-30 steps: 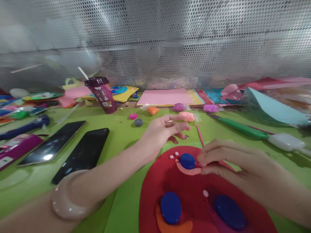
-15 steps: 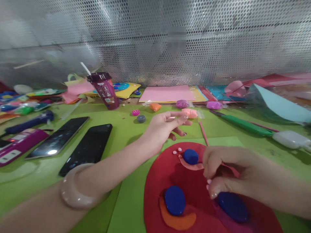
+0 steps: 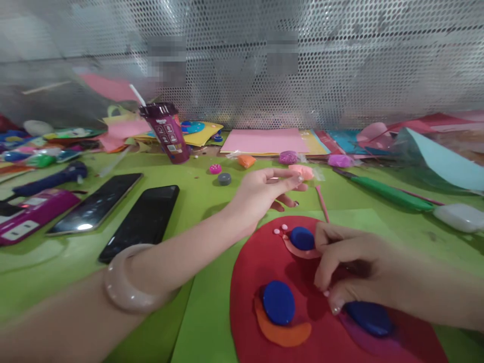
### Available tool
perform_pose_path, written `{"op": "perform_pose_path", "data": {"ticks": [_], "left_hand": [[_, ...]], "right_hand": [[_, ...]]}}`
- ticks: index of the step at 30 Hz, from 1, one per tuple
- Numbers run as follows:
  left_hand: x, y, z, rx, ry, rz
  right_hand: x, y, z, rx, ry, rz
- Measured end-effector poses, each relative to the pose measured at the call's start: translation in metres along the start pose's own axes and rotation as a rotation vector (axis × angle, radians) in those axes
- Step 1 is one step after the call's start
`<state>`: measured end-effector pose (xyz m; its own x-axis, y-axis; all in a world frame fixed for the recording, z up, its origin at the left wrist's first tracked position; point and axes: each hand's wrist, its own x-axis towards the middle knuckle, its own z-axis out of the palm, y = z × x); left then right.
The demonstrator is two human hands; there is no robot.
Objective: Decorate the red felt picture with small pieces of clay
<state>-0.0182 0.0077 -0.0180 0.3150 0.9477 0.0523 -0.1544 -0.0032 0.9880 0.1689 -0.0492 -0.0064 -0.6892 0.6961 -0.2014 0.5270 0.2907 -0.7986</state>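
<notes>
A red foam sheet (image 3: 257, 262) lies on the green table (image 3: 204, 196) in front of me. Three blue clay ovals sit on it: one at the top (image 3: 302, 238), one at the lower left (image 3: 279, 302) on an orange crescent (image 3: 282, 334), one at the lower right (image 3: 368, 317). My right hand (image 3: 351, 267) rests curled on the sheet, fingertips pinched just above the lower right oval, what they hold too small to name. My left hand (image 3: 264, 191) hovers above the sheet's far edge, fingers loosely extended toward a pink clay lump (image 3: 302, 172).
Two black phones (image 3: 143, 222) (image 3: 96, 209) lie to the left. A purple cup (image 3: 168, 133) with a straw stands at the back, near clay lumps (image 3: 247, 161) and paper sheets (image 3: 264, 141). A green tool (image 3: 385, 193) and white bottle (image 3: 459, 217) lie right. A perforated metal wall is behind.
My right hand has drawn back from the top blue oval to the lower right oval. My left hand stayed roughly in place as the view shifted.
</notes>
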Motion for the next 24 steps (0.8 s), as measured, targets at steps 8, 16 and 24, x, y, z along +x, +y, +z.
{"op": "perform_pose_path", "data": {"ticks": [8, 16, 24], "left_hand": [[0.0003, 0.0005, -0.0008, -0.008, 0.003, 0.001], [0.0003, 0.0032, 0.0003, 0.001, 0.014, -0.011], [-0.0008, 0.0044, 0.0014, 0.005, 0.020, -0.035]], "right_hand": [[-0.0038, -0.0045, -0.0038, -0.057, -0.014, -0.028], [-0.0044, -0.0043, -0.0036, -0.083, -0.030, -0.054], [-0.0019, 0.0012, -0.0011, -0.033, -0.008, -0.064]]}}
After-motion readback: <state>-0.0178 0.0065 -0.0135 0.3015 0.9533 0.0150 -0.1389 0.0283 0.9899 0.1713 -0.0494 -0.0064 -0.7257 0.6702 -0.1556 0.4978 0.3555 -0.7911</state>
